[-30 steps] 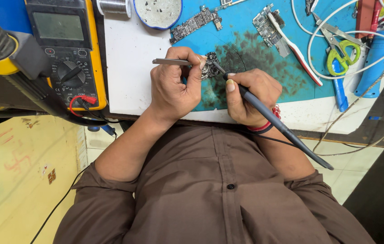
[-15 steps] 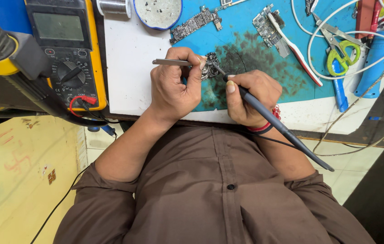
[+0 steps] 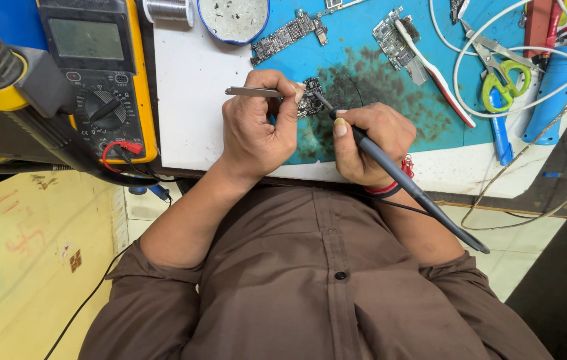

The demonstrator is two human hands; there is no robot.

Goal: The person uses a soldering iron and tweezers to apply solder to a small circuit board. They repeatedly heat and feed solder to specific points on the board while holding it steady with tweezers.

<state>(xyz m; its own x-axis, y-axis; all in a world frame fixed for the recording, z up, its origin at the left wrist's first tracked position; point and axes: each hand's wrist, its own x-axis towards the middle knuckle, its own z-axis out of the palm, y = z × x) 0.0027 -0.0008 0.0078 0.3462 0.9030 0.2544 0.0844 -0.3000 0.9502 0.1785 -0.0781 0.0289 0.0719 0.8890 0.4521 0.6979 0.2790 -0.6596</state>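
left hand (image 3: 257, 130) pinches steel tweezers (image 3: 251, 92) | right hand (image 3: 367, 143) grips slim soldering iron (image 3: 403, 180) | tip seemingly on small circuit board (image 3: 310, 100)

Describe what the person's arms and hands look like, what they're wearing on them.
Both hands, left hand and right hand, are bare, with no gloves or rings visible. The forearms are bare too: the brown shirt has its sleeves pushed up to about the elbows. The right wrist carries a red thread band beside a dark band.
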